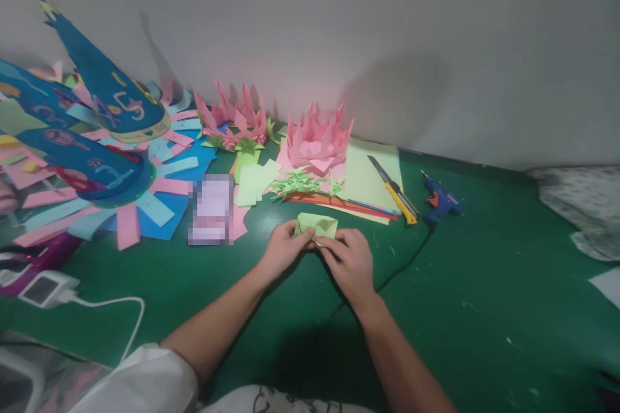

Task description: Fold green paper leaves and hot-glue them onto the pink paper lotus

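Observation:
A small folded piece of light green paper (317, 225) lies on the green floor mat (484, 284), pinched from both sides. My left hand (283, 249) grips its left edge with fingers closed. My right hand (349, 259) presses and pinches its lower right edge. Just beyond the hands lie green folded paper leaves (295, 182) and a pink paper lotus (317, 140).
A yellow utility knife (394, 191) rests on a stack of coloured paper sheets (368, 177). A blue glue gun (440, 201) lies to the right, its cord running toward me. Blue paper cones with pink and blue strips (97, 142) fill the left. A white charger (46, 288) sits at lower left.

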Available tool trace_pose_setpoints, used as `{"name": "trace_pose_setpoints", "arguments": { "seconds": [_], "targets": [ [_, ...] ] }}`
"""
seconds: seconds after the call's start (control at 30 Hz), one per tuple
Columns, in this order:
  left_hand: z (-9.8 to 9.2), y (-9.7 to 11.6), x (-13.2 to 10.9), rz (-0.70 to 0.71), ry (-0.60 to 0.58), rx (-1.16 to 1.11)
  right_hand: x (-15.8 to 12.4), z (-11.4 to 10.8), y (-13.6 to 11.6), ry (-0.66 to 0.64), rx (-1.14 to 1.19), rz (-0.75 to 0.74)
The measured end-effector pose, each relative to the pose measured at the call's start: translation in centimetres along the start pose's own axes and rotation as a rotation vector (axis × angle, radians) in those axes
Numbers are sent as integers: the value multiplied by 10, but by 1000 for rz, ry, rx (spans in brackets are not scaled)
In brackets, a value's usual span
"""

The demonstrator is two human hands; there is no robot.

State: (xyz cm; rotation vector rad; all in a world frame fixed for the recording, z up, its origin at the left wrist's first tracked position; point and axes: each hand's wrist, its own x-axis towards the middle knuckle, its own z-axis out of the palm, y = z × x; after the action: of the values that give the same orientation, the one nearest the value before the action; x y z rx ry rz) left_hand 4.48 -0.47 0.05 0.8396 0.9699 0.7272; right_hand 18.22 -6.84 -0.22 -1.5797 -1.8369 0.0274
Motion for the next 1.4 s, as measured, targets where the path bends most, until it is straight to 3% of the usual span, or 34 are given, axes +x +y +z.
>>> {"name": "trace_pose_setpoints", "arguments": {
  "seconds": [0.37, 1.07, 1.4],
  "targets": [
    [2, 6, -4, -60, -24, -54, 0, 0, 0, -34, 23, -2],
    [2, 2, -4, 109, 22, 151, 3, -3, -2, -54, -37, 36],
    [2, 6, -4, 60, 32, 64, 2, -2, 0, 11, -12, 28]
  ]
}}
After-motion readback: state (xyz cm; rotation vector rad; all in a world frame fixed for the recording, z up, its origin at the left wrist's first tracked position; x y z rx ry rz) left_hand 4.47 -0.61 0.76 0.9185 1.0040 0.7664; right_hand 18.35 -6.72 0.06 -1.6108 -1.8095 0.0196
